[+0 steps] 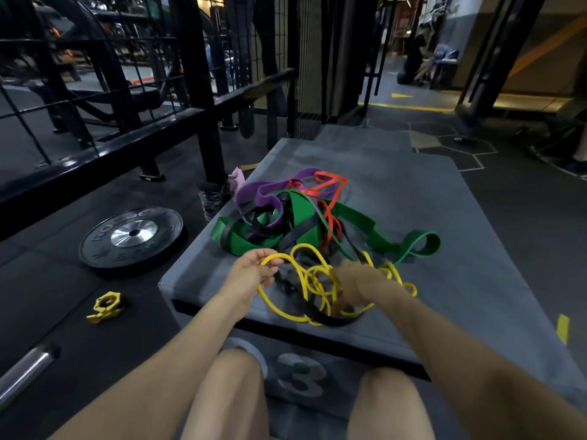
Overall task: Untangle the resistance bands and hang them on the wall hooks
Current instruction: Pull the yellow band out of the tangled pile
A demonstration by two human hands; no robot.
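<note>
Resistance bands (305, 223) lie in one knotted heap on the grey padded box (413, 192) before my knees: yellow band (300, 274) nearest me, black band (330, 320) under it at the near edge, green band (355, 217), purple band (260, 198) and orange band (327, 182) farther back. The step in hand appears to be the first one, freeing the yellow band from the rest; no band is separated and no wall hooks show in this view. My left hand (251, 274) reaches in from the left, forearm extended, its fingers (270, 268) curled around a loop of the yellow band. My right hand (352, 284) is turned back-up over the yellow coils, blurred; its fingers seem buried in the loops, and I cannot tell whether they grip anything. The next move, as I judge it, calls for drawing the held loop clear while the other hand pins or feeds the crossing strands. A weight plate (131, 238) and yellow collar (106, 306) lie on the floor to the left.
</note>
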